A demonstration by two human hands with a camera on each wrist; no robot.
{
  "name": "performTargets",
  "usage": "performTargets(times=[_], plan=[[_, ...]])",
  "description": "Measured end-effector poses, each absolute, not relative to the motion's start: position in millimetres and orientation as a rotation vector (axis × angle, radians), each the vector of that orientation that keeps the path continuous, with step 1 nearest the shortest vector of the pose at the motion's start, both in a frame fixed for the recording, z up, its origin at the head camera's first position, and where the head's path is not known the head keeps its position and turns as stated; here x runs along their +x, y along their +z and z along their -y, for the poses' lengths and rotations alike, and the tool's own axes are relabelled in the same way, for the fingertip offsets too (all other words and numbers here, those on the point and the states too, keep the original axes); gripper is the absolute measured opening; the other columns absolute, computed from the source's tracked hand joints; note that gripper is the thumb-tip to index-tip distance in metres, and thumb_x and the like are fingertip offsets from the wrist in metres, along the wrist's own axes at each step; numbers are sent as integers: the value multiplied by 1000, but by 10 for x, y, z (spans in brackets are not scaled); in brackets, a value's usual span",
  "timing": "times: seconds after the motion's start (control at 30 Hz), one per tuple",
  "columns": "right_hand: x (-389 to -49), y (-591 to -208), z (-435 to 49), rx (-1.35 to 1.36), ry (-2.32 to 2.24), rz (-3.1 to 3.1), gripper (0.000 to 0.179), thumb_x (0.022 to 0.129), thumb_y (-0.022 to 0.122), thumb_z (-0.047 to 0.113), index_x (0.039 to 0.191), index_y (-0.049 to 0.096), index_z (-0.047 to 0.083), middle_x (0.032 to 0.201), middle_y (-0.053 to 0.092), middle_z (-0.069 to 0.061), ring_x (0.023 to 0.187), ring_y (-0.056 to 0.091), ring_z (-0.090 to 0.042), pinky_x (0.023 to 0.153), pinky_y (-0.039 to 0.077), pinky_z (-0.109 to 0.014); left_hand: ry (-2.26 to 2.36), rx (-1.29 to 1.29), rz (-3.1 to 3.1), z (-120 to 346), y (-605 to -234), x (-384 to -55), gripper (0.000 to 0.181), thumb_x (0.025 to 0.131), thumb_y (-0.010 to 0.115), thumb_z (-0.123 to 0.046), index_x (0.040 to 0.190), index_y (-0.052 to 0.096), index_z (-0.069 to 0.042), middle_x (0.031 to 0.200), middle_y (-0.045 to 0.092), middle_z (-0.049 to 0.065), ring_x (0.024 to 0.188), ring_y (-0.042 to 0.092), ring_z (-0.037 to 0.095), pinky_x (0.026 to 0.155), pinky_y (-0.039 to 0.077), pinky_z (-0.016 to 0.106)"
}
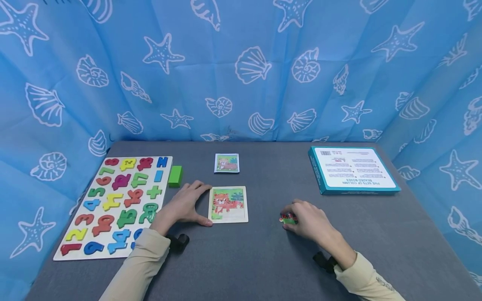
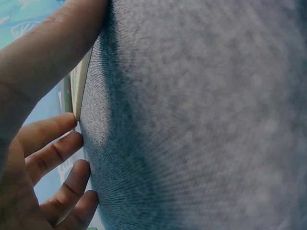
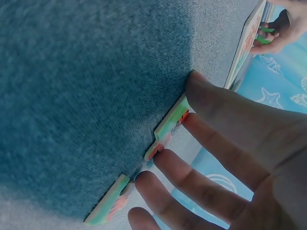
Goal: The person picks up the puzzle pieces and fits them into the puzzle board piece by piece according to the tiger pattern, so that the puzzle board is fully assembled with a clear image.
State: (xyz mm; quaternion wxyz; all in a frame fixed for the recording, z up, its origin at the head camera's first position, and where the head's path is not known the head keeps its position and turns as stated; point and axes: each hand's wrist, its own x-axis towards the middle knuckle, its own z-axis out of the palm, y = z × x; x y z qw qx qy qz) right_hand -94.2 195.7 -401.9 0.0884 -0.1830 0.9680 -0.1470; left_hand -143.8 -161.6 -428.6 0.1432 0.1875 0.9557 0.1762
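Note:
A square wooden tiger puzzle lies flat in the middle of the table, its lower right part bare wood. At its left edge my left hand is spread, thumb by the lower corner and index finger by the upper one. The left wrist view shows the puzzle's edge beside those fingers. To the right, my right hand pinches a small green and red puzzle piece at the tabletop between thumb and fingers. A second puzzle piece lies close by, under the other fingertips.
A wooden number board with coloured numerals lies at left, a green block beside it. Behind the puzzle is a small tiger picture card. A teal and white box lies at back right. Blue shell-print curtains enclose the table.

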Motion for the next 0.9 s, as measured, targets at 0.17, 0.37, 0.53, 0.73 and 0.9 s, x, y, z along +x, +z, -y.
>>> performTargets(times=[0.17,0.37,0.53,0.73,0.9], plan=[[-942,-4020,-1957,-554,-463,-2874,25,84,84,19,107,77,12,98,70,-4,83,63,-16,64,51,-35,502,544,-2756,1615,-4282,-1440,107,68,90,-59,154,45,-14,149,49,13,126,48,35,104,46,58],[-940,-4018,-1937,-554,-503,-2861,25,84,81,15,109,77,10,98,69,-6,79,60,-15,62,48,-33,503,542,-2750,1601,-4286,-1447,107,68,90,-59,154,45,-14,149,48,13,125,48,35,104,46,57],[-950,-4026,-1894,-588,-499,-2902,33,83,79,14,115,75,7,95,67,-7,75,54,-12,61,45,-30,503,535,-2750,1600,-4281,-1446,107,67,90,-59,154,45,-15,149,48,13,126,48,35,104,46,58],[-978,-4009,-1760,-595,-503,-2912,25,84,78,15,108,78,9,92,64,-6,70,47,-12,57,37,-25,504,532,-2754,1611,-4277,-1438,107,67,91,-59,153,45,-14,149,49,13,126,48,35,104,46,58],[-997,-3979,-1598,-604,-534,-2878,24,84,77,15,108,79,10,90,62,-6,70,44,-13,56,32,-24,506,532,-2751,1599,-4272,-1442,107,67,91,-58,153,45,-14,149,49,13,126,48,35,104,46,58]])
